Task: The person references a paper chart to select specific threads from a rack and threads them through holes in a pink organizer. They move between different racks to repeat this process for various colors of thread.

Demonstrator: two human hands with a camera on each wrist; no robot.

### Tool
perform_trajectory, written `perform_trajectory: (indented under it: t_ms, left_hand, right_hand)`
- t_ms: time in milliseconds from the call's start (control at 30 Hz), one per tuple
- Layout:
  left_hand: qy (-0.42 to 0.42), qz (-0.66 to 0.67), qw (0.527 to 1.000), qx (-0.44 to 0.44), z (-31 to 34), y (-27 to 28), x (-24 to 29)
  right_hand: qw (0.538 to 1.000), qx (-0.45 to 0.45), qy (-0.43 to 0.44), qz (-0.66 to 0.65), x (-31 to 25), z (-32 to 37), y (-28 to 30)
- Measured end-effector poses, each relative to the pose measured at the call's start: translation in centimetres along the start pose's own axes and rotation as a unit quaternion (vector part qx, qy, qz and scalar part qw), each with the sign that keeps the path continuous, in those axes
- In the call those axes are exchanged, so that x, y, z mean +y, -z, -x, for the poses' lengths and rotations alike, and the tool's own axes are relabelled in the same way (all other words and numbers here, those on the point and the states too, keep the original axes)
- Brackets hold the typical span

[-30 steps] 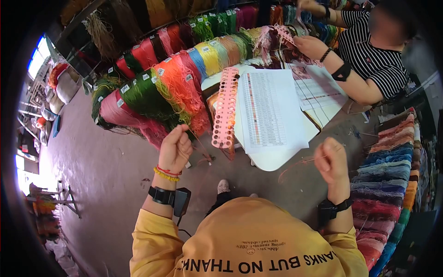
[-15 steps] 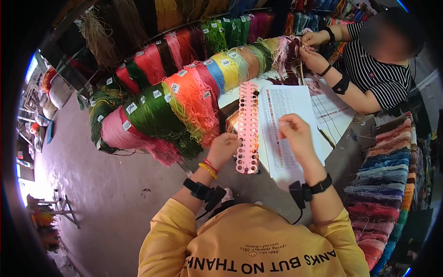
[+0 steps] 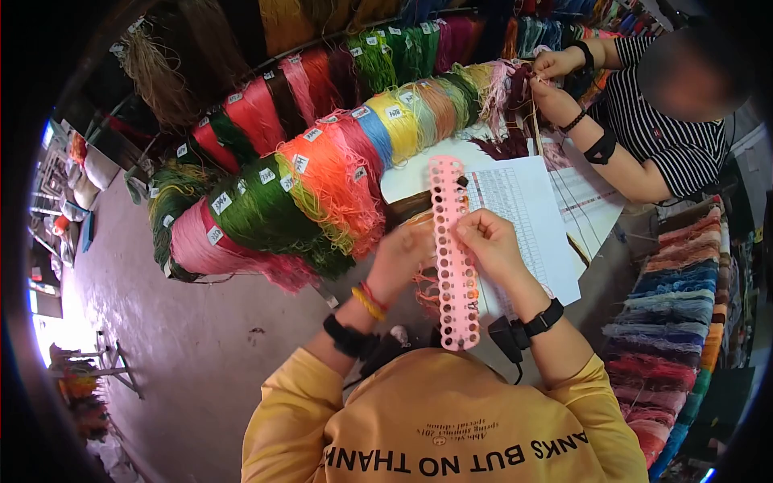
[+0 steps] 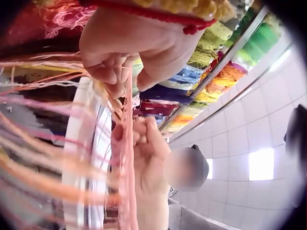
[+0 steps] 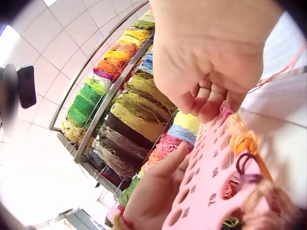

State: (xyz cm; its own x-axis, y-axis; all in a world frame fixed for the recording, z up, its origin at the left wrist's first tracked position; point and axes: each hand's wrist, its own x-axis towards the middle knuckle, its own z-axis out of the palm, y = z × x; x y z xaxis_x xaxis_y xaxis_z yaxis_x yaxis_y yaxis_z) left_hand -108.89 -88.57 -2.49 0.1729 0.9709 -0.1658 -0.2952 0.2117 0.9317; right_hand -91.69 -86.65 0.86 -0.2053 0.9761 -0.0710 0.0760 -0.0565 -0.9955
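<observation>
— Since the earlier frame, the pink card (image 3: 457, 278) has been drawn nearer to the yellow shirt (image 3: 439, 394), and the right hand (image 3: 493, 245) has been brought from above the printed sheet (image 3: 535, 233) to the card.
— Where is the card found now, and how is it held?
— Just left of the printed sheet, lengthwise along its border. By the left hand (image 3: 398, 262), farther left of the sheet, its edge seems to be pinched between thumb and fingers, probably so that the holes are left free. In the head view these fingers are blurred.
— And the right fingers?
— They are curled narrowly at the card's side nearest to the sheet, and 1 pink strand (image 5: 225, 110) seems to be pinched there.
— Why are coloured threads (image 5: 244, 143) looped along that side?
— By separate holes, it is judged, the colours are kept from mixing. The sheet is laid flat, perhaps for reading while 2 hands are occupied.
</observation>
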Motion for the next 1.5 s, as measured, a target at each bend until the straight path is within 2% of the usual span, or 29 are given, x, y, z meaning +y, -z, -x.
perform_trajectory:
  t_ms: [133,233,267,400,500,533,600,733,833,1033,1133,1333,1433,1500]
  left_hand:
    - [0.007,0.047,0.994,0.098,-4.7,0.1,2.9]
    - [-0.058,0.006,0.992,0.112,-6.5,0.4,2.5]
    - [-0.054,-0.013,0.991,0.122,-6.6,0.5,2.0]
    - [-0.055,0.014,0.990,0.132,-6.5,0.1,1.3]
    - [-0.066,0.009,0.988,0.136,-6.6,-0.4,2.0]
    - [-0.074,0.014,0.988,0.134,-6.6,-0.4,2.1]
    - [-0.075,-0.009,0.988,0.131,-6.7,0.3,2.1]
    - [-0.008,0.103,0.994,0.037,-6.6,2.4,2.2]
    - [-0.010,0.099,0.995,0.027,-6.8,2.8,2.2]
    - [-0.031,0.044,0.998,0.018,-7.3,3.1,1.7]
    - [-0.025,0.014,0.999,0.043,-7.4,3.0,1.7]
    - [-0.051,-0.052,0.994,0.086,-7.2,2.6,1.7]
    - [-0.094,-0.279,0.946,0.135,-6.2,3.0,2.3]
    - [-0.036,-0.108,0.987,0.116,-5.5,3.4,3.2]
  right_hand:
    - [0.986,-0.131,-0.041,0.098,-1.2,1.2,0.7]
    - [0.987,-0.136,0.001,0.091,-0.8,1.3,0.9]
    - [0.976,-0.092,0.056,0.188,-1.3,1.3,1.4]
    - [0.994,0.016,0.074,0.076,-3.8,-1.5,1.0]
    - [0.994,-0.013,0.076,0.078,-2.8,-5.3,-0.7]
    - [0.990,-0.002,0.096,0.106,-2.3,-6.4,-1.4]
    - [0.981,0.008,0.076,0.178,-2.2,-7.4,-1.9]
    - [0.935,0.003,0.100,0.339,-3.3,-7.7,-2.8]
    - [0.909,0.012,0.153,0.388,-2.8,-8.3,-3.1]
    - [0.835,-0.017,0.190,0.516,-3.2,-8.4,-3.9]
    - [0.826,-0.020,0.194,0.528,-3.4,-8.3,-4.0]
    - [0.823,-0.038,0.090,0.559,-4.2,-8.4,-4.1]
    - [0.782,-0.076,0.079,0.614,-3.0,-9.0,-4.0]
    - [0.778,-0.087,0.074,0.618,-1.8,-9.1,-3.8]
